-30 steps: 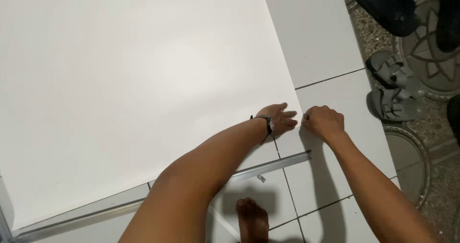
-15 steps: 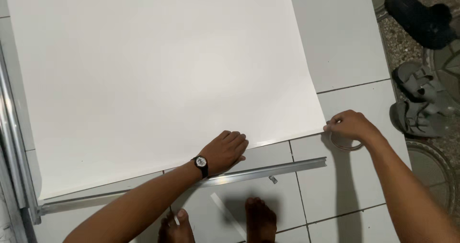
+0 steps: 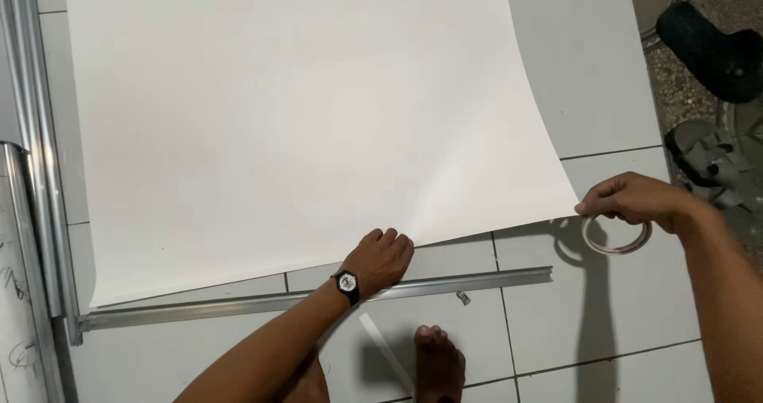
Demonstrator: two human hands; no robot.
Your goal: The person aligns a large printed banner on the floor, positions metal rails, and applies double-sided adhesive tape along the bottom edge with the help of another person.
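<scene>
1. Head view: I see my left hand (image 3: 385, 256) pressed down, fingers curled, on the near edge of the big white sheet (image 3: 294, 125) that lies spread over the tiled floor (image 3: 588, 77). It grips nothing; it only pins the sheet.
2. My right hand (image 3: 636, 200) is closed on a roll of tape (image 3: 616, 234) and pinches at the sheet's near right corner, which lifts off the floor a little.
3. Risk: that raised corner could crease or curl if my right hand pulls sideways while the left holds the edge fixed.
4. Risk: the sheet could slide on the smooth tiles if my left hand eases off, since nothing else weighs it down that I can see.
5. Risk: the tape may stick crooked or wrinkle, because the sheet bows up between my two hands.
6. The metal strip (image 3: 318, 296) lies just beside the sheet's near edge, and my bare foot (image 3: 439, 363) is close behind it; a careless step could kick it under the sheet or hurt the foot.
7. The sandals (image 3: 707, 160) at the floor's right edge are well apart.
</scene>
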